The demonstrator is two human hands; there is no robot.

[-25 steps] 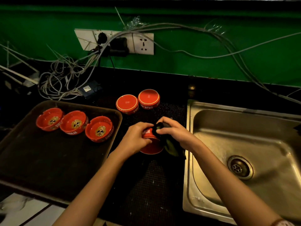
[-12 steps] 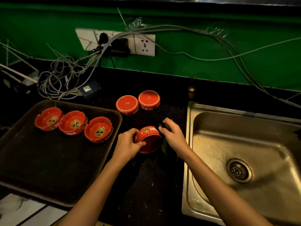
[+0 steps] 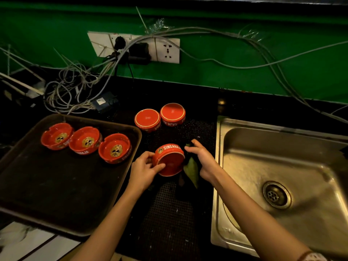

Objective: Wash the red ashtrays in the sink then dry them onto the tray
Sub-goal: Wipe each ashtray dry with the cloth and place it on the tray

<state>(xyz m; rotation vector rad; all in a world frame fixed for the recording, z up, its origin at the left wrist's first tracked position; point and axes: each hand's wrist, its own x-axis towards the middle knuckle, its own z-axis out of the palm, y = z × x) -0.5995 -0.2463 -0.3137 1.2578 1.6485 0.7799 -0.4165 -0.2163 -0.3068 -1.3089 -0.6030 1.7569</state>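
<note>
Black rubber mat [image 3: 165, 213] is lying nearest the camera, between the tray [image 3: 47, 194] and the sink [image 3: 244, 166]. Above it, the left hand [image 3: 146, 167] is gripping a red ashtray [image 3: 169, 161], with fingers curled round its rim, and is holding it tipped on edge with the base facing the camera. The right hand [image 3: 202, 162] is clutching a dark cloth [image 3: 192, 170] and is holding it just beside, seemingly against, the ashtray's right side. Judged from this, the drying step is in hand: this piece appears to be washed and is now being wiped. To the left, three ashtrays [image 3: 85, 139] are sitting upright on the tray, close together in a row. Farther back on the mat, two ashtrays [image 3: 147, 120] are standing upside down, side by side, probably awaiting drying. The next move is calling for a full wipe of rim and bowl. The piece is then needing to be turned upright and set beside the row on the tray.
</note>
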